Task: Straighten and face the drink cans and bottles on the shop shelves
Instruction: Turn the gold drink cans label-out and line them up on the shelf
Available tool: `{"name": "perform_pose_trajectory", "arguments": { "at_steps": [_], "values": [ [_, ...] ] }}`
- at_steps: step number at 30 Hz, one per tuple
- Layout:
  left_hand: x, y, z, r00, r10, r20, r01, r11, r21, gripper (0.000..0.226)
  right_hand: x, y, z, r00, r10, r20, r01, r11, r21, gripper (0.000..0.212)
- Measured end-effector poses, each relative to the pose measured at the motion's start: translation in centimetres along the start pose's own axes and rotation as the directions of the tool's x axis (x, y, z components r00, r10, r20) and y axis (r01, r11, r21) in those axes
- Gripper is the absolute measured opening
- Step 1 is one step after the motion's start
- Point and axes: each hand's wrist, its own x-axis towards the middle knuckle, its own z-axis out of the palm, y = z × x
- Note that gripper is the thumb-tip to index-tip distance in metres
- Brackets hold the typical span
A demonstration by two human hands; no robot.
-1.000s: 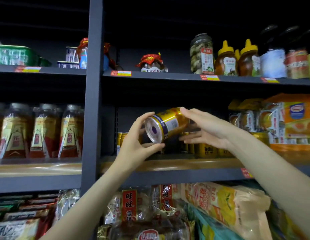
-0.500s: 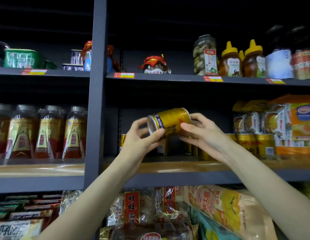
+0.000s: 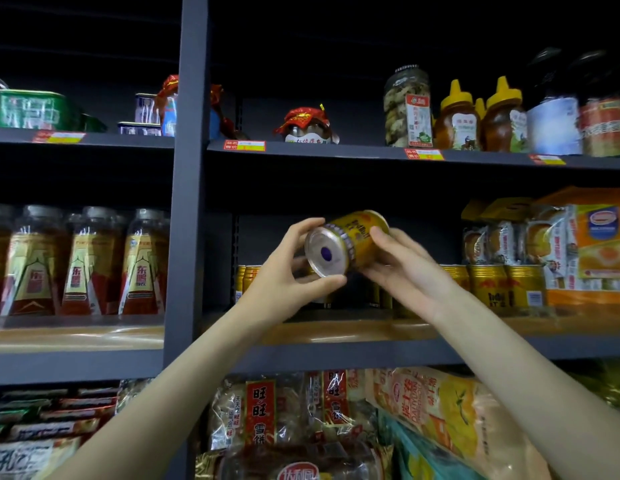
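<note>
Can has been rolled since the frame half a second back: its silver end with the purple dot is now turned toward the camera, where mostly the gold side was seen before. It is held a little higher as well, tilted with the far end raised to the right.

Can is kept in the air above the middle shelf, in front of the row of gold cans standing there; no contact with shelf or row.

Left hand: forearm raised from lower left, fingers curled over the top of the near rim, thumb pressed under the rim. The can's end is gripped between them.

Right hand: forearm raised from lower right, thumb laid on the can's side, remaining fingers curved beneath and behind the body. The can is gripped here too.

Bottles with red and gold labels are seen upright in the bay to the left, apart from both hands.
</note>
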Motion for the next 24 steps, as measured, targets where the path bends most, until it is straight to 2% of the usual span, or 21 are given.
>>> {"name": "perform_pose_trajectory", "arguments": {
  "at_steps": [2, 4, 8, 11, 14, 16, 17, 21, 24],
  "values": [
    [0.0, -0.4, 0.0, 0.982, -0.187, 0.034, 0.189, 0.957, -0.22, 0.054, -0.1, -0.1, 0.0, 0.991, -0.131, 0.04, 0.135, 0.981, -0.142, 0.039],
    [-0.1, -1.1, 0.0, 0.97, -0.24, 0.038, 0.243, 0.943, -0.227, 0.053, -0.5, -0.1, -0.1, 0.976, -0.175, 0.129, 0.204, 0.941, -0.268, 0.042],
    [-0.2, -2.0, -0.4, 0.993, -0.112, -0.04, 0.109, 0.992, -0.07, 0.052, -0.7, -0.5, -0.6, 0.965, -0.099, 0.242, 0.182, 0.919, -0.35, 0.05],
    [-0.4, -2.5, -0.6, 0.996, 0.04, -0.08, -0.032, 0.995, 0.096, 0.059, -0.8, -1.0, -0.4, 0.984, -0.05, 0.171, 0.124, 0.88, -0.458, 0.05],
    [-0.6, -2.4, -0.3, 0.975, 0.172, -0.142, -0.125, 0.949, 0.29, 0.063, -1.0, -0.8, -0.5, 0.987, -0.034, 0.156, 0.098, 0.9, -0.426, 0.049],
    [-0.4, -2.2, -0.3, 0.969, 0.204, -0.14, -0.146, 0.928, 0.343, 0.063, -1.1, -0.6, -0.8, 0.983, -0.078, 0.164, 0.142, 0.892, -0.43, 0.05],
    [-0.2, -2.1, -0.4, 0.975, 0.182, -0.129, -0.133, 0.939, 0.317, 0.06, -1.1, -0.6, -1.0, 0.979, -0.108, 0.174, 0.173, 0.889, -0.424, 0.05],
    [0.3, -1.6, -0.6, 0.999, -0.024, -0.04, 0.025, 1.0, 0.016, 0.048, -1.2, -1.0, -1.6, 0.951, -0.149, 0.27, 0.24, 0.907, -0.347, 0.047],
    [0.3, -1.5, -0.4, 0.999, -0.025, -0.036, 0.025, 1.0, 0.005, 0.049, -1.3, -1.4, -1.9, 0.939, -0.122, 0.321, 0.243, 0.897, -0.37, 0.052]
  ]
}}
